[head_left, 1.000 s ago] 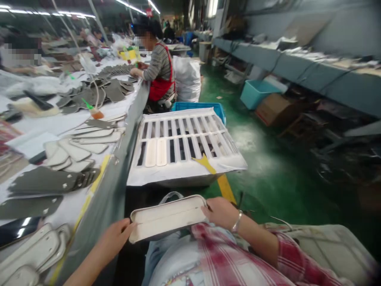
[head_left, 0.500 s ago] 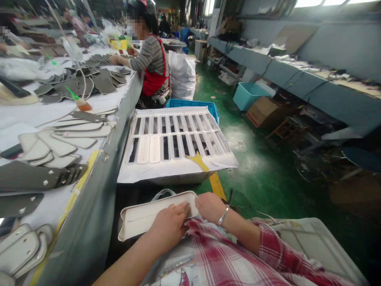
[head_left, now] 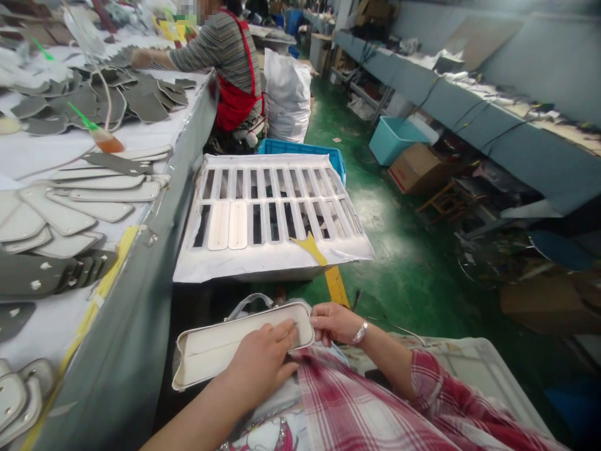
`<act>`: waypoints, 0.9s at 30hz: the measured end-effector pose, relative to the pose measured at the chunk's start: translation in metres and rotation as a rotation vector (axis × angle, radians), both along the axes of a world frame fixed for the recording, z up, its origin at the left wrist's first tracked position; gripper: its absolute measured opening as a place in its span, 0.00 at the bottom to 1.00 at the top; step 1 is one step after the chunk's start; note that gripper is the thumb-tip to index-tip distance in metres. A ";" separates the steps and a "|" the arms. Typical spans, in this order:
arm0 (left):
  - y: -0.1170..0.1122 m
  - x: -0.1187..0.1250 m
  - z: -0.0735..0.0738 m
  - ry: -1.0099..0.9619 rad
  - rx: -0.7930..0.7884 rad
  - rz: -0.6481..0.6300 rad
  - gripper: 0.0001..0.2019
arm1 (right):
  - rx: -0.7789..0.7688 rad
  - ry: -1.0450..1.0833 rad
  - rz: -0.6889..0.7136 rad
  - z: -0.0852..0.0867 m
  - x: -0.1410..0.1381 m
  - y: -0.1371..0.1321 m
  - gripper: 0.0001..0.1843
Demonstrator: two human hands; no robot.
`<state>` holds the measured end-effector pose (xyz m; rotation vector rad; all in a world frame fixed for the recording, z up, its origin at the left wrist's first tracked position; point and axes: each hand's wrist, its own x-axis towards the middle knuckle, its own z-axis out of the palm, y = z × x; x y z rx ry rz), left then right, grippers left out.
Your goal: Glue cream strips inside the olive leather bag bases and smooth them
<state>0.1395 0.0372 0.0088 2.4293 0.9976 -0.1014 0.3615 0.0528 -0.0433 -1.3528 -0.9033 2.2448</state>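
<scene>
Cream rimmed piece (head_left: 211, 352) lies across our lap, just on our side of the slotted rack (head_left: 263, 262), lower than its near edge, with a looped strap (head_left: 251, 303) showing between the piece and the rack. Our left grip (head_left: 263, 351) rests flat on the inner face, its fingers stretched towards the right end and closed on nothing. Our right grip (head_left: 335, 322) is bent over the right-end rim, seemingly pinching it between thumb and fingers; the thumb is partly hidden, so we cannot tell how firmly.

We judge the piece light and half-stiff: the raised rim seems to carry its shape, while the dip in its left end suggests that thinner parts give under a push. Its smooth, pale face could slide under a loose palm and would probably show smudges or creases, so we do best to hold the rim near the ends and use only a spread palm on the face, away from the thin line along it.

Two cream slips (head_left: 228, 225) lie in the rack's near row, and a yellow cutout (head_left: 310, 248) lies on its near border. Left of the rack, the tabletop (head_left: 164, 134) carries fanned pale straps (head_left: 59, 210).
</scene>
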 end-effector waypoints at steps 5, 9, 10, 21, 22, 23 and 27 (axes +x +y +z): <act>0.001 0.001 -0.008 -0.012 0.001 -0.025 0.27 | -0.017 -0.233 0.115 0.017 -0.011 0.014 0.21; 0.001 0.004 0.004 -0.053 -0.040 0.028 0.27 | -0.012 -0.376 0.205 0.033 -0.018 0.020 0.18; 0.000 0.002 0.009 -0.098 -0.072 0.043 0.28 | -0.009 -0.391 0.224 0.035 -0.019 0.019 0.18; -0.039 -0.158 -0.005 -0.628 -0.239 1.358 0.16 | 0.068 -0.393 0.215 0.013 -0.014 0.008 0.21; -0.039 -0.162 -0.010 -0.609 -0.306 1.327 0.17 | 0.070 -0.401 0.230 0.014 -0.015 0.010 0.21; -0.037 -0.164 -0.015 -0.606 -0.369 1.286 0.18 | 0.069 -0.413 0.240 0.014 -0.014 0.011 0.22; -0.026 -0.160 -0.023 -0.630 -0.612 1.145 0.20 | -0.004 -0.317 0.229 0.020 -0.009 0.014 0.21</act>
